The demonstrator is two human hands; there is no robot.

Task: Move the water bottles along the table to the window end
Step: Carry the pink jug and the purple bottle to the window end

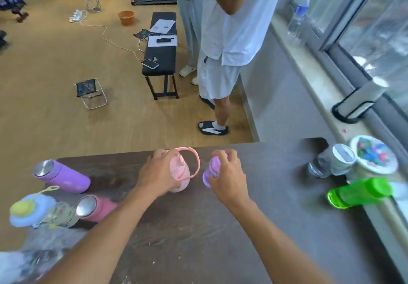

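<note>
On the dark table (198,228), my left hand (155,174) grips a pink bottle (182,173) with a loop handle, near the far edge at the middle. Just right of it, my right hand (228,178) is closed around the top of a small purple bottle (212,169). At the left end stand a purple steel-lidded flask (64,175), a pink flask (96,207) and a pale blue bottle with a yellow cap (33,212). By the window, at the right end, are a green bottle (358,193), a clear bottle (331,162) and a white-lidded patterned container (374,154).
A person in white clothes (223,47) stands just beyond the table's far edge. A black bench (161,52) with papers and a phone, folding stools and an orange bucket (126,18) are on the wooden floor. A window sill (309,69) with a clear bottle runs along the right.
</note>
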